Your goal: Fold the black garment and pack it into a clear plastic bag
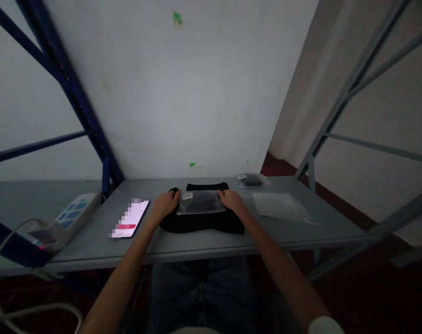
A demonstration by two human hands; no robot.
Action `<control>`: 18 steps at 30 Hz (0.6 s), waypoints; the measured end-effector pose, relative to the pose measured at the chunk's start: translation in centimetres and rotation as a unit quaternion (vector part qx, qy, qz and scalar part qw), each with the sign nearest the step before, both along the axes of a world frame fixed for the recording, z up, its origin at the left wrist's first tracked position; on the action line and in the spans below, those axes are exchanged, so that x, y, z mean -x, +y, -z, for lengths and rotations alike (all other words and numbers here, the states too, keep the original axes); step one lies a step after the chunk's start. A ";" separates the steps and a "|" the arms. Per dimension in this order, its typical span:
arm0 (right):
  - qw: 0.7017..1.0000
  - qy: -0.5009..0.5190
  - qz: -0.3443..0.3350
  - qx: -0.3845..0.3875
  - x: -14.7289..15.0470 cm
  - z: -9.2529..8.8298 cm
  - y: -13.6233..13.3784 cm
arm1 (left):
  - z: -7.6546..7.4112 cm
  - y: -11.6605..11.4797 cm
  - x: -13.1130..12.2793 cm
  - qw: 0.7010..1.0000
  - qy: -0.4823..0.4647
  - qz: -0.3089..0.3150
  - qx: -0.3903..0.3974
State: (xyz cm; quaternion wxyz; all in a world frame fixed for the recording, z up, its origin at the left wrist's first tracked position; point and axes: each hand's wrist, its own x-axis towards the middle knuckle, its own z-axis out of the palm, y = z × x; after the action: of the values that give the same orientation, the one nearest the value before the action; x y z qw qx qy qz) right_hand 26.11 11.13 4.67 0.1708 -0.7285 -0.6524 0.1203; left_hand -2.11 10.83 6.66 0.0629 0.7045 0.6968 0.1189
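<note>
A clear plastic bag with a white label and something dark inside lies over black folded fabric on the grey table. My left hand pinches the bag's upper left corner, near the label. At the upper right corner, my right hand has its fingers closed on the same bag. Black cloth shows beyond the bag's far edge and also beside my left fingers. I cannot tell what kind of garment the fabric is.
A lit phone lies left of my forearm. Farther left is a white power strip with a cable. To the right are a flat clear bag and a packed bag. Metal shelf posts flank the table, with a wall behind.
</note>
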 end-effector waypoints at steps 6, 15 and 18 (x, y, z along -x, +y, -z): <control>1.000 0.012 0.027 0.001 1.2 0.9 1.6 | 2.0 -0.1 -3.3 0.999 0.004 -0.050 -0.013; 0.995 0.038 0.076 -0.054 0.6 1.6 1.1 | 2.7 0.8 -4.2 0.989 -0.132 -0.036 -0.059; 0.992 0.033 0.108 -0.061 0.6 2.0 0.8 | 2.8 2.0 -4.4 0.986 -0.154 -0.034 -0.061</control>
State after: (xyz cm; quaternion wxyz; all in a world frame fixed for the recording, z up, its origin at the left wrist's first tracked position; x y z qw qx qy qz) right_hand 25.55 11.89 2.66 0.2485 -0.7787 -0.5697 0.0852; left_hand 2.31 12.82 3.82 0.1221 0.6564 0.6938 0.2701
